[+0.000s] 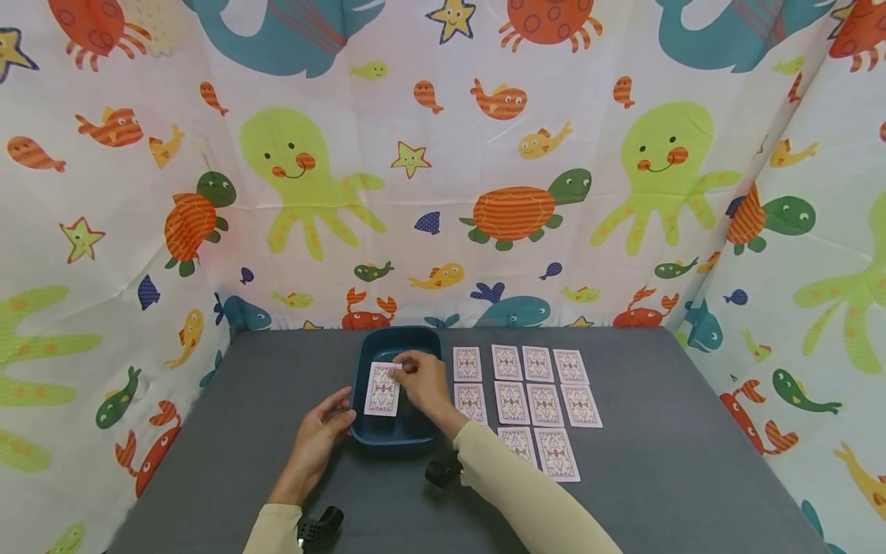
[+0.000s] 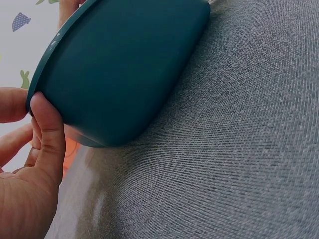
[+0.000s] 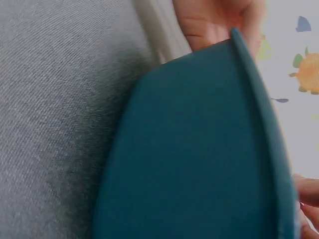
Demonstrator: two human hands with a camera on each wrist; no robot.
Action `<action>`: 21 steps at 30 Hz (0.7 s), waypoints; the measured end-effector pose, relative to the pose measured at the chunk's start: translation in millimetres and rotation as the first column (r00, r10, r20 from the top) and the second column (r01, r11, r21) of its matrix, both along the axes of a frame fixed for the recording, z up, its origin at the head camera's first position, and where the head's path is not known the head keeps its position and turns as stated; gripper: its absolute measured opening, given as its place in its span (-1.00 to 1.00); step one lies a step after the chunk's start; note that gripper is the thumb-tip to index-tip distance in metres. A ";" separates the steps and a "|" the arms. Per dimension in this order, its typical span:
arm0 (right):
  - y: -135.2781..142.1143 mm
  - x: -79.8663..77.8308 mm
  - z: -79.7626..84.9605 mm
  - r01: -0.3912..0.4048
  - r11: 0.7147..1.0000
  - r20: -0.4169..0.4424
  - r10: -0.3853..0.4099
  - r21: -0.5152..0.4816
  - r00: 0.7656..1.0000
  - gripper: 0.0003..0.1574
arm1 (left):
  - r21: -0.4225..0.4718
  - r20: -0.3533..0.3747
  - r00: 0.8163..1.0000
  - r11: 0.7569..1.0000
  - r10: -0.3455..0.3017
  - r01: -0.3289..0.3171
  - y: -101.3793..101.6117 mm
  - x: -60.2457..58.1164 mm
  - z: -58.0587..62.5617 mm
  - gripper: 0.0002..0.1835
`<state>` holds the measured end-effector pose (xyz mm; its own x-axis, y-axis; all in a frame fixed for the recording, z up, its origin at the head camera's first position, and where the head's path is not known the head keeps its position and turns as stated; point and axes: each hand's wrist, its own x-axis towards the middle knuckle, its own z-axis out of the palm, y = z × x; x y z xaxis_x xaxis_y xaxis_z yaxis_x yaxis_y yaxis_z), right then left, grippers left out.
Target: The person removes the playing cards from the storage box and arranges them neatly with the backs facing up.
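Observation:
A dark teal plastic basin (image 1: 408, 442) sits on the grey table. At its left side my left hand (image 1: 320, 438) pinches the rim, thumb against the outer wall and a finger over the edge, as the left wrist view shows with the basin wall (image 2: 124, 64) close up. My right hand (image 1: 425, 385) reaches over the basin and pinches a playing card (image 1: 381, 391) by its upper right edge, patterned back facing up. In the right wrist view the basin wall (image 3: 189, 144) hides most of the right hand, and the card is out of sight there.
Right of the basin, several face-down cards (image 1: 544, 404) lie in rough rows on the grey table (image 1: 664, 454). The right sleeve (image 1: 526, 492) partly covers the nearest ones. A curtain with sea animals (image 1: 415, 231) hangs behind the table and along its sides.

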<state>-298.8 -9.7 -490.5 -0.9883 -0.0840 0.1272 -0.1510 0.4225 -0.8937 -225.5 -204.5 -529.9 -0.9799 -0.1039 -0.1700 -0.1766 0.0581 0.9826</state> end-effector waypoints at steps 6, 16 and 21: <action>11.4 3.7 5.8 0.015 0.998 0.015 -0.014 -0.053 1.000 -0.83 | -0.003 -0.004 1.000 1.000 0.002 -0.002 0.3 0.1 -0.5 -0.49; 27.7 16.6 13.9 0.052 0.995 -0.011 -0.053 -0.081 0.999 -0.82 | -0.008 -0.010 1.000 1.000 0.005 -0.005 1.3 0.7 0.1 -0.49; 36.3 22.6 15.6 0.055 0.992 -0.011 -0.057 -0.109 0.998 -0.82 | -0.006 -0.008 1.000 1.000 0.004 -0.004 1.0 0.6 0.1 -0.49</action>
<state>-276.3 26.6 -474.9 -0.9891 -0.0133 0.1464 -0.1425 0.3312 -0.9327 -224.8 -203.5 -529.8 -0.9809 -0.1090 -0.1614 -0.1689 0.0634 0.9836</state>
